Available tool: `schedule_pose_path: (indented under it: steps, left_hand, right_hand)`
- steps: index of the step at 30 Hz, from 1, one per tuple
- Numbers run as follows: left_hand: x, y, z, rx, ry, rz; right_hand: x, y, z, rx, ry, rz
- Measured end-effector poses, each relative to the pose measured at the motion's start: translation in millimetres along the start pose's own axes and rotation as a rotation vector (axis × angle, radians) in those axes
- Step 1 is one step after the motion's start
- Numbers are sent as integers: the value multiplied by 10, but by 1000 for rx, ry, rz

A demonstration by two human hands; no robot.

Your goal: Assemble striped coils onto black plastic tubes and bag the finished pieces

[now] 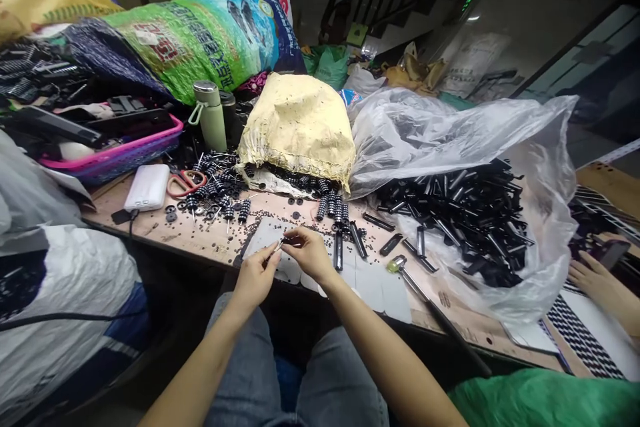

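Note:
My left hand (257, 275) and my right hand (309, 252) meet fingertip to fingertip over a grey mat (373, 283) at the table's front edge. Both hands are closed in a pinch. A small thin, pale piece (279, 246) shows between the fingertips, with something dark beside it, too small to name. Tiny dark rings (250, 230) lie scattered around the mat. Just behind it are stacks of black ribbed rings (333, 207), and black tubes (357, 240) lie to the right of my right hand.
A hammer (420, 293) lies at right, near a plastic bag (545, 227) of black tubes (460, 213). Behind are a yellow sack (300, 120) and a green bottle (212, 117). Scissors (186, 183), a white power bank (147, 187) and a pink-rimmed basket (115, 157) stand left. Another person's hand (603, 287) is far right.

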State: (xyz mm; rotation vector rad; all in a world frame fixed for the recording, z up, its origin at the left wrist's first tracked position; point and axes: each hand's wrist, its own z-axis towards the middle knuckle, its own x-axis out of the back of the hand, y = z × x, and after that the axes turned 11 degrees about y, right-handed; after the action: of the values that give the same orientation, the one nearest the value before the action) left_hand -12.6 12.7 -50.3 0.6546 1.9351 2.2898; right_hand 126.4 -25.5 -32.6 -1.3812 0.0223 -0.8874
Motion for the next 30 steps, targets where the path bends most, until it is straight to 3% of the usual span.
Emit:
schedule_pose_path:
  steps: [8, 11, 15, 19, 22, 25, 30]
  left_hand:
    - [-33, 8, -25, -138, -72, 76]
    - [-16, 13, -14, -100, -61, 74]
    - [7, 14, 33, -68, -10, 38]
    - [8, 2, 71, 73, 3, -49]
    - [13, 21, 84, 114, 42, -48]
    - [10, 68, 103, 53, 63, 3]
    - [-78, 131, 131, -55, 50, 71]
  right_hand:
    - [55, -38, -98, -50, 22, 82]
    - [83, -79, -182, 64, 1, 64]
    - [109, -82, -106, 246, -134, -65]
    - [53, 81, 339, 62, -7, -227]
    - [10, 209, 602, -56, -9, -160]
    - [12, 242, 581, -143, -44, -9]
    - [111, 152, 272, -325, -162, 287]
